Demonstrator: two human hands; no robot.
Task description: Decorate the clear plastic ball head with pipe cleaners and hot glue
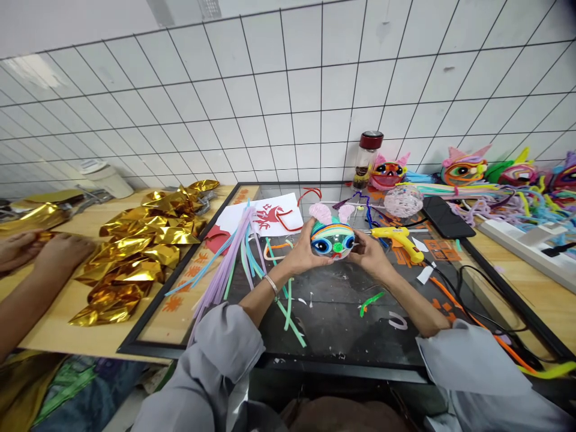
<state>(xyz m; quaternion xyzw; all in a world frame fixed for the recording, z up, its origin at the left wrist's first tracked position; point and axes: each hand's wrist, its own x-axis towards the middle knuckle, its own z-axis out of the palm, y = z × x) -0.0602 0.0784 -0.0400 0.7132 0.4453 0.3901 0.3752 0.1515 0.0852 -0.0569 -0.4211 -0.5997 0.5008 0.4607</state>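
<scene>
Mostly bare dark tabletop (333, 327) nearest, a toy head (332, 231) held beyond it.
Past the black front edge (342, 370) there's open room, broken by a green scrap (371, 303); then the left hand (300, 255) and right hand (369, 255) grip the toy head between them, purple strips (234, 255) crowding the left, a glue gun (399, 240) just right, a bottle (365, 163) behind.
</scene>
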